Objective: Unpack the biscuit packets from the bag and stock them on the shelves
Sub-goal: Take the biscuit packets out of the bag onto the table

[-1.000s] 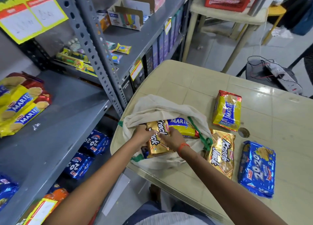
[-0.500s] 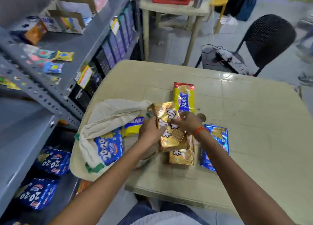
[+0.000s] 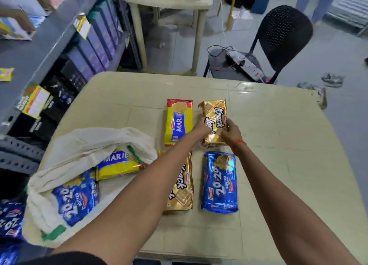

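A gold Krack Jack packet [image 3: 215, 117] lies on the beige table [image 3: 278, 145], held by my left hand [image 3: 202, 128] on its left edge and my right hand [image 3: 230, 133] on its right edge. Left of it lies a yellow Marie packet [image 3: 178, 121]. Nearer me are a second gold Krack Jack packet [image 3: 182, 189], partly under my left forearm, and a blue 20-20 packet [image 3: 220, 182]. The cream cloth bag [image 3: 83, 143] lies open at the table's left, with a Marie packet [image 3: 117, 164] and a 20-20 packet [image 3: 76, 199] showing in its mouth.
Grey metal shelves [image 3: 49, 43] stand at the left with dark boxes and price tags. Blue 20-20 packets [image 3: 10, 223] sit low at the left edge. Beyond the table are a black chair [image 3: 286, 33] carrying a power strip [image 3: 245, 65], and a beige side table [image 3: 169, 3].
Both hands lifted the gold Krack Jack packet out of the bag and carried it right and forward, setting it down beside the Marie packet. My view swung right, away from the shelves.
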A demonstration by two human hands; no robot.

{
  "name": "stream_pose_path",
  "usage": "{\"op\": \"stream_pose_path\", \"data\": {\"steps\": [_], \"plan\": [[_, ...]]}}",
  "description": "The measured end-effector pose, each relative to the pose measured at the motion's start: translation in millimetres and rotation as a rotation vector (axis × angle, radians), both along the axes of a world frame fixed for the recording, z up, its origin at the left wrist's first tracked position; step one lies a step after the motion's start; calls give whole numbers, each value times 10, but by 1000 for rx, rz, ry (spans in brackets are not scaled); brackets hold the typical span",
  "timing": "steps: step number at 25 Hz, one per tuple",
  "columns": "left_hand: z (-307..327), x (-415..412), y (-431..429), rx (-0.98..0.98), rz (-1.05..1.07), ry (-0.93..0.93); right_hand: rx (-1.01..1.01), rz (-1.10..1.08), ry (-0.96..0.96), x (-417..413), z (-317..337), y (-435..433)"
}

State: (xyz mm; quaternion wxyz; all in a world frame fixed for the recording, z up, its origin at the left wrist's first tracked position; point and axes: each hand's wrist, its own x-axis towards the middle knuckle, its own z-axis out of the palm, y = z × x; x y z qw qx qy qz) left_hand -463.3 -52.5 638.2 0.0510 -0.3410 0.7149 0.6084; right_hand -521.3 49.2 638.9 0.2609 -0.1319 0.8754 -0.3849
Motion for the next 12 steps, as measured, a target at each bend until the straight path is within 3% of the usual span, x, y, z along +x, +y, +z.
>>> {"op": "stream_pose_path", "data": {"steps": [2, 4, 7, 9, 12], "plan": [[-65, 21, 28, 70, -35, -10, 80, 48, -9, 0, -115, -4], [-36, 122, 42, 93, 18, 36, 125, 3, 125, 100, -136, -71], [46, 643, -59, 29, 264, 150, -14, 14, 331, 570, 11, -335], [42, 1290, -204, -74, 503, 200, -152, 119, 235, 1044, 117, -598], [38, 2346, -457, -232, 795, 90, -229, 356, -15, 1814, 151, -1074]]}}
